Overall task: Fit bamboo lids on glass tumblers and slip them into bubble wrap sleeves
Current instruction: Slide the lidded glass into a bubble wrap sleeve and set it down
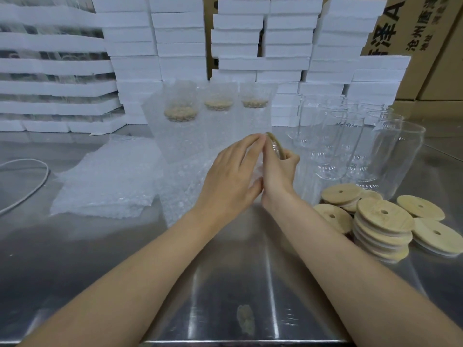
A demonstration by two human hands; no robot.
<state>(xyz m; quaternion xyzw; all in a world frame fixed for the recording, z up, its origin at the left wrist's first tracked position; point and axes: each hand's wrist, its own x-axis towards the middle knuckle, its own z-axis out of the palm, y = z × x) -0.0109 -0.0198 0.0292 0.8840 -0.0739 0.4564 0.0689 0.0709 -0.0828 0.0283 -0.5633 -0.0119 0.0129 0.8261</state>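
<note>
My right hand (278, 171) grips a glass tumbler with a bamboo lid (275, 145) on it, tilted on its side above the steel table. My left hand (233, 176) lies over the tumbler's left side with fingers fairly straight, fingertips near the lid's rim. Under the hands lies a bubble wrap sleeve (183, 191). Three wrapped, lidded tumblers (180, 126) stand behind. Bare glass tumblers (350, 146) stand at the right. Loose bamboo lids (383, 221) are piled at the near right.
A stack of flat bubble wrap sleeves (105, 181) lies at the left, beside a white cable (32, 186). White foam boxes (180, 46) are stacked along the back, with cardboard cartons (413, 33) at the back right. The steel table (225, 284) stretches toward me.
</note>
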